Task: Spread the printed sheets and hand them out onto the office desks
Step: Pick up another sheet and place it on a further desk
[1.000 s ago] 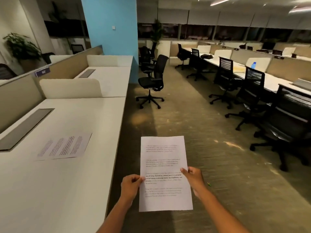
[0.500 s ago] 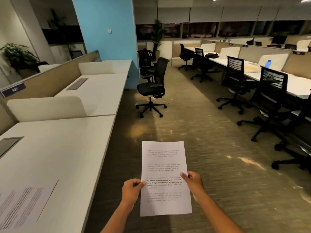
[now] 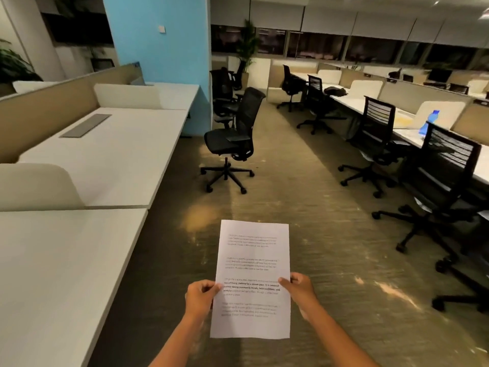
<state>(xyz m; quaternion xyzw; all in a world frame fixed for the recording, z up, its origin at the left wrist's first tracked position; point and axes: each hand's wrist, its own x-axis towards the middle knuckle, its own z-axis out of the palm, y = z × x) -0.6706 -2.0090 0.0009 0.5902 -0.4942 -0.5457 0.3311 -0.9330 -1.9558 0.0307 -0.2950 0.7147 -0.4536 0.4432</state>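
desks (image 3: 111, 160) in white run along the left under a beige partition (image 3: 47, 112), a blue pillar (image 3: 158, 54) behind them, with a black swivel chair (image 3: 235, 139) loose in the carpeted aisle and a blue bottle (image 3: 429, 122) on the right-hand desk row. printed sheets (image 3: 252, 260) sit upright over the aisle, just right of the nearest desk edge. left hand (image 3: 199, 298) pinches the left margin, right hand (image 3: 299, 290) pinches the right margin, thumbs on the printed face.
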